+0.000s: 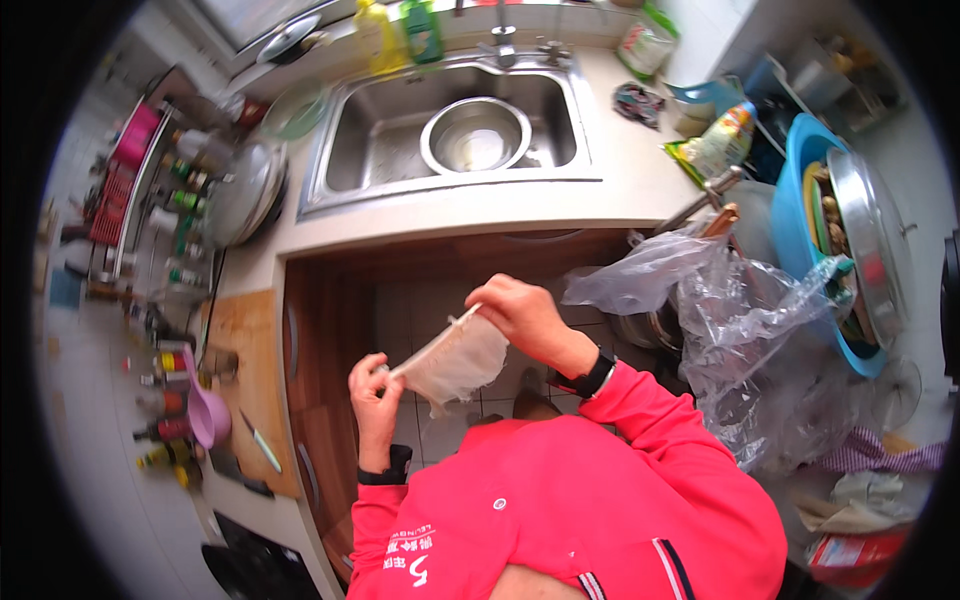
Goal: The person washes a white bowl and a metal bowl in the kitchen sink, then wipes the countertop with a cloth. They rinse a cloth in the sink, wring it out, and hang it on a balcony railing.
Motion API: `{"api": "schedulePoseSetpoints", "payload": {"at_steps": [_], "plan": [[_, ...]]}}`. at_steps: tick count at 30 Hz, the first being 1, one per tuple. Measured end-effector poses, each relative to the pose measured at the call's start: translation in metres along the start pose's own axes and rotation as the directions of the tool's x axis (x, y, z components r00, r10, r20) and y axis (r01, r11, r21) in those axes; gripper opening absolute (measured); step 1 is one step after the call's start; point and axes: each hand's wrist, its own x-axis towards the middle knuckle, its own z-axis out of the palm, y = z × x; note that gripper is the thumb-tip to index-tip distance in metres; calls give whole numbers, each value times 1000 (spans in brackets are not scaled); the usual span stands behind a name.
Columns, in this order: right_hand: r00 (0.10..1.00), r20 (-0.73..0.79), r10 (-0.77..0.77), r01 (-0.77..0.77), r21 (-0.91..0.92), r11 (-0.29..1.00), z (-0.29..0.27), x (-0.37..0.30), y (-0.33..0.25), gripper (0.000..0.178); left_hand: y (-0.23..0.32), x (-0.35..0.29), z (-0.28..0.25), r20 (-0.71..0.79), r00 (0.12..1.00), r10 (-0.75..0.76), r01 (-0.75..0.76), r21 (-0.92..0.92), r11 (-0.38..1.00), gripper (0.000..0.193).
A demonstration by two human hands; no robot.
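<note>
A thin, whitish, see-through bag (pixel 460 362) hangs stretched between my hands, in front of my body and over the floor. Its upper edge runs straight from one hand to the other, while the lower part droops with a ragged outline. Whether it is mesh or plastic is hard to tell. My left hand (pixel 375 402) pinches the lower left end of that edge. The fingers of my right hand (pixel 520 315) are closed on the upper right end. Beyond my hands, a round metal basin (pixel 432 160) with some liquid in it sits in the steel sink (pixel 350 150).
Left on the counter are a wooden cutting board (pixel 245 335), a knife (pixel 262 442), a cleaver (pixel 238 472) and a pink ladle (pixel 207 412). Clear plastic bags (pixel 735 315) hang at right beside a blue tub (pixel 793 170). Cabinet doors (pixel 325 340) border the floor.
</note>
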Motion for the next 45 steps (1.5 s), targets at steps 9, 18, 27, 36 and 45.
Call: {"api": "schedulePoseSetpoints", "payload": {"at_steps": [9, 18, 27, 36, 45], "plan": [[953, 298, 58, -74, 41, 996, 58, -22, -31, 21, -40, -74, -25, -51, 921, -385, 320, -464, 826, 21], [781, 624, -28, -26, 77, 997, 106, -33, -111, 24, -61, -162, -77, -228, 825, -517, 465, -244, 851, 62], [661, 749, -51, 130, -47, 990, 164, -93, -161, 23, -18, -198, -57, 176, 901, -397, 429, -509, 746, 23], [479, 849, -223, 245, 115, 963, 193, -161, -175, 19, -17, -305, -103, 243, 848, -472, 501, -661, 559, 18], [400, 808, -432, 372, 288, 882, 245, -190, -199, 15, -34, -381, -117, -48, 892, -450, 397, -397, 828, 22]]}}
